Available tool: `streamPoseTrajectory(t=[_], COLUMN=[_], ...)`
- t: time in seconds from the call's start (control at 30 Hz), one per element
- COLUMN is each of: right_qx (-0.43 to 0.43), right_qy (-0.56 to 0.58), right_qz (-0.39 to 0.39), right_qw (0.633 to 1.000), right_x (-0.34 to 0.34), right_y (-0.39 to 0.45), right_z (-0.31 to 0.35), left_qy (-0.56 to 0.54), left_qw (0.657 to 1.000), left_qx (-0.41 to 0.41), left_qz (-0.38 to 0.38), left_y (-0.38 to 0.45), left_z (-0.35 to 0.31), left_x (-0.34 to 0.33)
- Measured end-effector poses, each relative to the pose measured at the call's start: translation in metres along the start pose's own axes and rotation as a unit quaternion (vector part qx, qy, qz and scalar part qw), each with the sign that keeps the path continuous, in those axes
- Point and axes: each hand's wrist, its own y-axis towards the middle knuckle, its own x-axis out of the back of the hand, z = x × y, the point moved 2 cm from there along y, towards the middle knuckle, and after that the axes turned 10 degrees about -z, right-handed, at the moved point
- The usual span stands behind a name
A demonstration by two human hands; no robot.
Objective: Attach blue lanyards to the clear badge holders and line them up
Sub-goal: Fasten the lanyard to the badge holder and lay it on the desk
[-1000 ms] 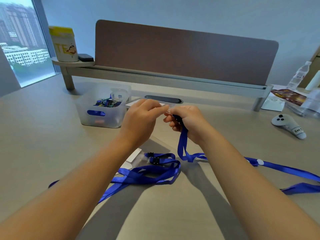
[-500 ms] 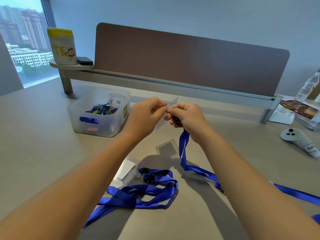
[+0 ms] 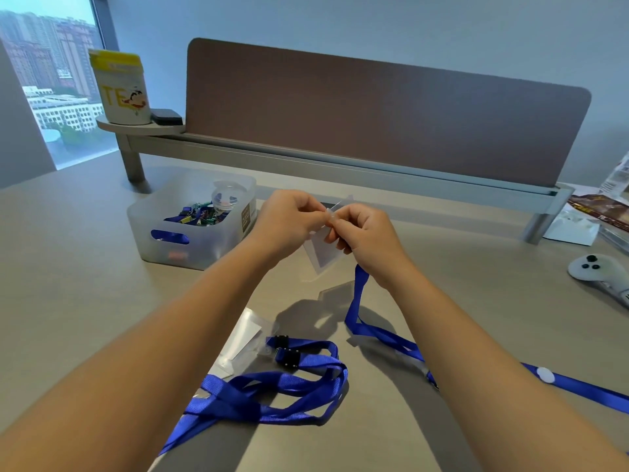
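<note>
Above the desk, my left hand (image 3: 289,216) pinches the top edge of a clear badge holder (image 3: 321,255), which hangs tilted between both hands. My right hand (image 3: 364,233) grips the end of a blue lanyard (image 3: 359,301) right at the holder's top; its clip is hidden in my fingers. That strap drops to the desk and runs off to the right. A second blue lanyard (image 3: 272,393) lies bunched near me, its black clips beside another clear badge holder (image 3: 243,338) flat on the desk.
A translucent bin (image 3: 170,240) with clips and small parts stands left of my hands. A brown divider panel (image 3: 374,114) on a grey rail crosses the back. A grey controller (image 3: 599,270) and papers (image 3: 571,229) lie at the right. A yellow-lidded tub (image 3: 122,90) sits on the shelf.
The clear badge holder now hangs lower and in plain sight between my hands. My hands stay together at its top edge, and the view has shifted a little.
</note>
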Motion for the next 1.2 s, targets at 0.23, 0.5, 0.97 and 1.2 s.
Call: streamPoseTrajectory(t=[0.23, 0.5, 0.97, 1.2], right_qx=[0.018, -0.054, -0.191, -0.238], right_qy=[-0.001, 0.004, -0.028, 0.062], right_qz=[-0.004, 0.023, 0.063, -0.07], right_qw=[1.0, 0.998, 0.979, 0.967], right_x=[-0.002, 0.007, 0.018, 0.019], right_y=[0.004, 0.017, 0.024, 0.026], right_z=[-0.006, -0.013, -0.045, -0.045], left_qy=[-0.012, -0.098, -0.359, -0.357], left_qw=[1.0, 0.967, 0.861, 0.882], left_qx=[-0.004, 0.234, 0.358, 0.3], left_qz=[-0.001, 0.039, -0.032, -0.064], left_y=[0.005, 0.003, 0.02, 0.04], left_z=[0.006, 0.04, 0.039, 0.029], left_x=[-0.006, -0.003, -0.029, -0.029])
